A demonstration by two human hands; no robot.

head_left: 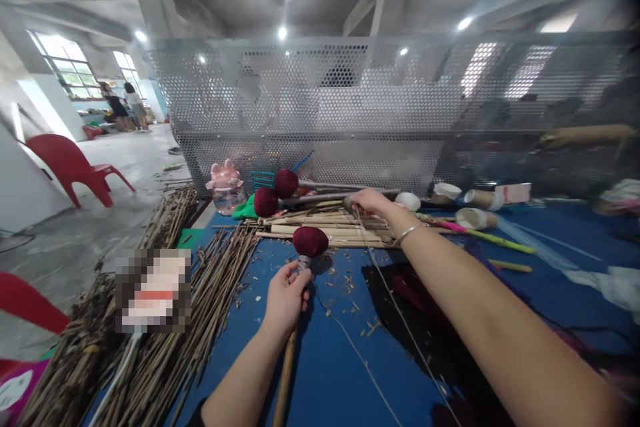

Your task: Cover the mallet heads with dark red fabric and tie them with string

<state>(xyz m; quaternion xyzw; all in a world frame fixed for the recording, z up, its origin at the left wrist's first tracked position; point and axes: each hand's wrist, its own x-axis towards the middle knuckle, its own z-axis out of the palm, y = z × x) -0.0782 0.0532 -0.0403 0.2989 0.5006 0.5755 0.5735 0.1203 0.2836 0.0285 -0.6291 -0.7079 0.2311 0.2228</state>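
Note:
My left hand grips a bamboo stick just below its dark red cloth-covered head, holding it upright over the blue table. My right hand is stretched forward, closed on a thin white string that runs back toward me; the hand rests on a pile of bamboo sticks. Two more red-headed sticks lie at the back of that pile. A bracelet sits on my right wrist.
Bundles of thin dry twigs cover the table's left side. Dark red cloth lies under my right arm. Tape rolls, a pink bottle and a perforated metal screen stand behind. Red chairs and two people are far left.

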